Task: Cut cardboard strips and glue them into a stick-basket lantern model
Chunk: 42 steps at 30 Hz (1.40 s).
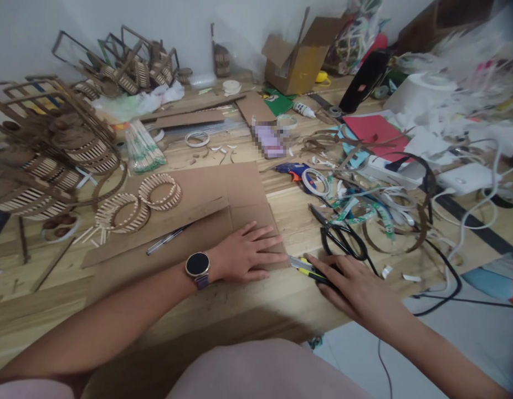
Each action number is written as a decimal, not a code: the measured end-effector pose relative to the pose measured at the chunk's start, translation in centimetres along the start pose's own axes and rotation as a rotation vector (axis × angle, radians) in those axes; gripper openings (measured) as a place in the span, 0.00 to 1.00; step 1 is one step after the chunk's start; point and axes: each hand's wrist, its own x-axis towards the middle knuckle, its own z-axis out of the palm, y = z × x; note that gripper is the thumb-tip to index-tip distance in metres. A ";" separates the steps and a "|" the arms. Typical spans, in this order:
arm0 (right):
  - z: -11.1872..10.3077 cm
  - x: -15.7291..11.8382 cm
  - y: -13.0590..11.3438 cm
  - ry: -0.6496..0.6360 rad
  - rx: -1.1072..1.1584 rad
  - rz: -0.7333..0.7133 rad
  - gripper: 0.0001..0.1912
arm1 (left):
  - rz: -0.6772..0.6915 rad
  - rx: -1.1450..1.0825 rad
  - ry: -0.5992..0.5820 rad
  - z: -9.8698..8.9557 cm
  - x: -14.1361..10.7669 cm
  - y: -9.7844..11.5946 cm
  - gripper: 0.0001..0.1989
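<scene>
My left hand (246, 252) lies flat with its fingers spread on a brown cardboard sheet (198, 233), and a watch (197, 265) is on that wrist. In my right hand (352, 282) is a yellow and black utility knife (310, 270), its blade out and pointing left at the cardboard's right edge. The blade tip is close to my left fingertips. A pen (168, 239) rests on the cardboard, left of my left hand. Farther back on the sheet stand two rings of short wooden sticks (122, 213). Black-handled scissors (342, 235) lie just beyond my right hand.
Stick-sided baskets (65, 147) crowd the left side. A glue gun (296, 170), tape rolls (317, 182), brown strips and paper scraps clutter the right, with a white power bank (464, 177) and cables. An open cardboard box (298, 61) stands at the back. The table's front edge is near my body.
</scene>
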 end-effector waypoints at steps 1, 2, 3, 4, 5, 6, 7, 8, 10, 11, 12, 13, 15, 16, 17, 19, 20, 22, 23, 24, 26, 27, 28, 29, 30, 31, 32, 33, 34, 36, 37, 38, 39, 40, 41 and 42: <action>0.2 0.0 -0.1 0.014 -0.022 0.007 0.23 | -0.001 0.001 0.000 0.0 0.0 0.0 0.26; 0.4 0.1 -0.1 0.026 -0.039 0.011 0.23 | 0.001 0.001 0.002 0.0 0.0 0.0 0.26; 0.5 0.0 -0.1 0.036 -0.048 0.011 0.24 | 0.003 0.000 0.004 0.0 0.0 0.0 0.26; 0.6 0.0 -0.1 0.041 -0.051 0.005 0.24 | 0.004 -0.002 0.008 0.0 0.0 0.0 0.26; 0.6 -0.1 0.0 0.042 -0.046 -0.005 0.23 | 0.004 -0.004 0.011 0.0 0.0 0.0 0.26; 0.6 -0.2 0.0 0.042 -0.034 -0.015 0.23 | 0.004 -0.005 0.013 0.0 0.0 0.0 0.26; 0.5 -0.3 0.1 0.042 -0.019 -0.023 0.23 | 0.002 -0.005 0.012 0.0 0.0 0.0 0.26; 0.4 -0.3 0.1 0.040 -0.003 -0.024 0.23 | 0.000 -0.006 0.009 0.0 0.0 0.0 0.26; 0.2 -0.4 0.2 0.028 0.028 -0.011 0.23 | -0.003 -0.008 0.002 -0.1 0.0 0.0 0.26; 0.2 -0.4 0.2 0.020 0.039 0.003 0.23 | -0.008 -0.006 0.000 -0.1 0.1 -0.1 0.26; 0.2 -0.4 0.3 0.013 0.043 0.024 0.23 | -0.016 -0.004 0.001 -0.1 0.3 -0.1 0.26; 0.3 -0.3 0.4 0.009 0.041 0.047 0.24 | -0.028 0.000 0.003 -0.1 0.4 -0.2 0.26; 0.5 -0.1 0.5 0.010 0.029 0.089 0.25 | -0.054 0.009 0.005 -0.2 0.8 -0.3 0.26; 0.6 0.0 0.6 0.010 0.024 0.105 0.25 | -0.066 0.012 0.005 -0.2 1.0 -0.3 0.26; 0.7 0.1 0.6 0.006 0.022 0.114 0.25 | -0.075 0.013 0.005 -0.2 1.1 -0.4 0.27; 0.8 0.1 0.7 -0.006 0.024 0.118 0.25 | -0.087 0.014 0.002 -0.2 1.3 -0.4 0.27; 0.7 0.0 0.7 -0.010 0.022 0.117 0.25 | -0.091 0.013 -0.001 -0.3 1.3 -0.4 0.27; 0.6 -0.2 0.5 0.003 0.008 0.109 0.24 | -0.099 0.014 -0.005 -0.4 1.2 -0.4 0.25; 0.6 -0.2 0.4 0.011 -0.003 0.104 0.24 | -0.102 0.016 -0.007 -0.4 1.2 -0.4 0.25; 0.5 -0.2 0.1 0.020 -0.015 0.101 0.24 | -0.104 0.017 -0.007 -0.4 1.2 -0.3 0.24; 0.6 0.0 -0.4 0.024 -0.030 0.108 0.24 | -0.112 0.019 0.000 -0.4 1.2 -0.2 0.24; 0.7 0.2 -0.7 0.021 -0.034 0.119 0.24 | -0.116 0.022 0.005 -0.3 1.3 -0.2 0.24; 0.8 0.4 -1.0 0.018 -0.035 0.136 0.24 | -0.123 0.025 0.010 -0.3 1.5 -0.1 0.23; 0.9 0.7 -1.2 0.021 -0.036 0.156 0.24 | -0.134 0.027 0.015 -0.2 1.6 -0.1 0.23; 1.0 0.9 -1.4 0.028 -0.040 0.175 0.24 | -0.146 0.029 0.018 -0.2 1.8 -0.1 0.23; 1.0 1.0 -1.5 0.038 -0.045 0.190 0.24 | -0.156 0.029 0.018 -0.3 1.9 -0.2 0.24; 1.1 1.2 -1.5 0.049 -0.048 0.201 0.25 | -0.155 0.026 0.015 -0.4 1.9 -0.3 0.24; 1.1 1.3 -1.5 0.057 -0.052 0.209 0.25 | -0.143 0.020 0.013 -0.5 1.8 -0.6 0.24; 1.1 1.3 -1.5 0.063 -0.054 0.217 0.25 | -0.126 0.014 0.014 -0.7 1.6 -0.9 0.24; 1.1 1.5 -1.3 0.063 -0.059 0.231 0.25 | -0.100 0.007 0.016 -1.0 0.7 -1.7 0.25; 1.1 1.5 -1.3 0.062 -0.063 0.237 0.26 | -0.107 0.008 0.013 -1.1 0.2 -2.2 0.25; 1.2 1.6 -1.2 0.062 -0.067 0.238 0.26 | -0.125 0.009 0.001 -1.2 -0.3 -2.6 0.25; 1.2 1.6 -1.2 0.063 -0.068 0.237 0.26 | -0.149 0.011 -0.011 -1.2 -0.8 -2.9 0.25; 1.2 1.6 -1.2 0.063 -0.065 0.237 0.26 | -0.170 0.011 -0.023 -1.2 -1.2 -3.2 0.25; 1.2 1.6 -1.2 0.066 -0.061 0.239 0.26 | -0.184 0.009 -0.030 -1.1 -1.5 -3.3 0.25; 1.2 1.4 -1.3 0.068 -0.056 0.241 0.25 | -0.194 0.005 -0.030 -1.0 -1.7 -3.4 0.25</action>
